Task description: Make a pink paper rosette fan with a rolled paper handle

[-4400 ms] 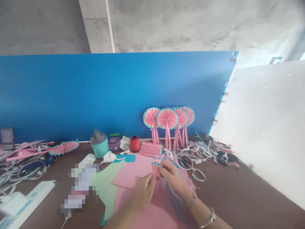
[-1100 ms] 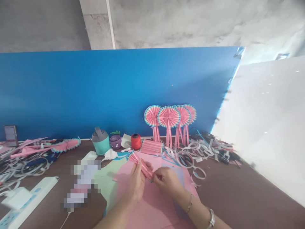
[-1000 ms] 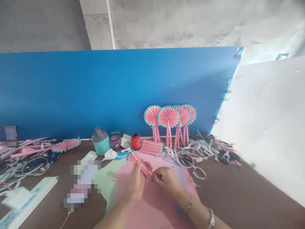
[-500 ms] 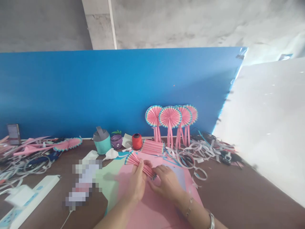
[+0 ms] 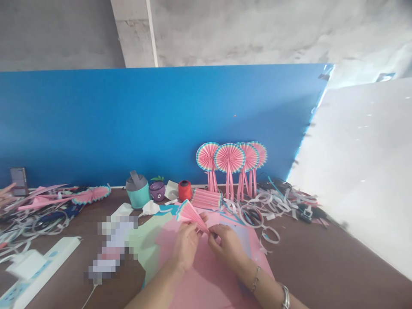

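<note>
A pleated pink paper piece point(image 5: 190, 212) with a blue and cream edge fans out toward the upper left, held over the pink sheets point(image 5: 206, 279). My left hand point(image 5: 188, 242) grips its middle with fingers wrapped round it. At its narrow lower-right end, my right hand point(image 5: 227, 244) pinches the paper between thumb and fingers. Behind them another pleated pink strip point(image 5: 207, 198) lies on the table. Several round pink pleated fans point(image 5: 229, 158) with hanging strips lean against the blue partition point(image 5: 161, 116).
Left of the sheets stand a red spool point(image 5: 185, 191), a purple cup point(image 5: 157, 191) and a teal container point(image 5: 137, 191). White power strip point(image 5: 41, 270) at far left, near tangled strips. Paper scraps point(image 5: 267, 204) lie right. A person's hand point(image 5: 6, 195) shows at the left edge.
The pleated piece has spread wider at its upper end and narrowed at its lower end, shifting slightly right. Another person's hand has come into view at the left edge.
</note>
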Demonstrator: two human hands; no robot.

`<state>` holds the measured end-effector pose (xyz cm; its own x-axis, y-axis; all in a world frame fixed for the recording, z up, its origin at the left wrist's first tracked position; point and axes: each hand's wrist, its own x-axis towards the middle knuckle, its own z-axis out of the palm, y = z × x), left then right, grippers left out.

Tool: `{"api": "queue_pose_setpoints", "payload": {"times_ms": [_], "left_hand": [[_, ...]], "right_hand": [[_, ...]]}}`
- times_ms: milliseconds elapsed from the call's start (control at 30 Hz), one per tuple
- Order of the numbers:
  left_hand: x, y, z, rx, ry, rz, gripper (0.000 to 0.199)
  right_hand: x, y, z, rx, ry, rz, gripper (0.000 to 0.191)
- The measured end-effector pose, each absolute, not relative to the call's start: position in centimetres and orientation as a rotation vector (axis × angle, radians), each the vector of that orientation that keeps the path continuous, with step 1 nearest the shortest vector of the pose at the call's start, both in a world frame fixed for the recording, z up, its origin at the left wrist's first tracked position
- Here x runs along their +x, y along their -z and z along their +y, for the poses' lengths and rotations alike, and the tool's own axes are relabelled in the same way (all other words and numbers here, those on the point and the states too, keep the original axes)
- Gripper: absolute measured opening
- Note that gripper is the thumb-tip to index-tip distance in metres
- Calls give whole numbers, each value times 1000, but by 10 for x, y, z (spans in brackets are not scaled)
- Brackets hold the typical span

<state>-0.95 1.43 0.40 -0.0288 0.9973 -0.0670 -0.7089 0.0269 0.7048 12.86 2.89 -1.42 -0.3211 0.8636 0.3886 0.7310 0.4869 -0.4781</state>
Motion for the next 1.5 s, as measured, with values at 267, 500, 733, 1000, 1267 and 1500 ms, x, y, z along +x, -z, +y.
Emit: {"api": "queue_pose_setpoints", "payload": {"times_ms": [267,500,733,1000,1267,1500], "left_hand": [[-16,3,19,526,-1524,794,30],[-12,4,17,620,-1448,854,32],[-15,5,24,644,-1551,785,32],[-18,4,24,604,-1618,797,30],[-15,8,23,606,-1482,816,40],[-15,13,21,517,-1508,885,47]], "right_hand": [[131,9,28,-1321,-448,-2099,16],[129,5,25,-1219,-603,-1986,25],[130,9,30,-1267,-706,-1902,26],[130,3,28,-1254,-809,-1888,23],[129,-2,22,-1228,-861,-1902,26],[139,4,44,-1394,-558,-1885,30]]}}
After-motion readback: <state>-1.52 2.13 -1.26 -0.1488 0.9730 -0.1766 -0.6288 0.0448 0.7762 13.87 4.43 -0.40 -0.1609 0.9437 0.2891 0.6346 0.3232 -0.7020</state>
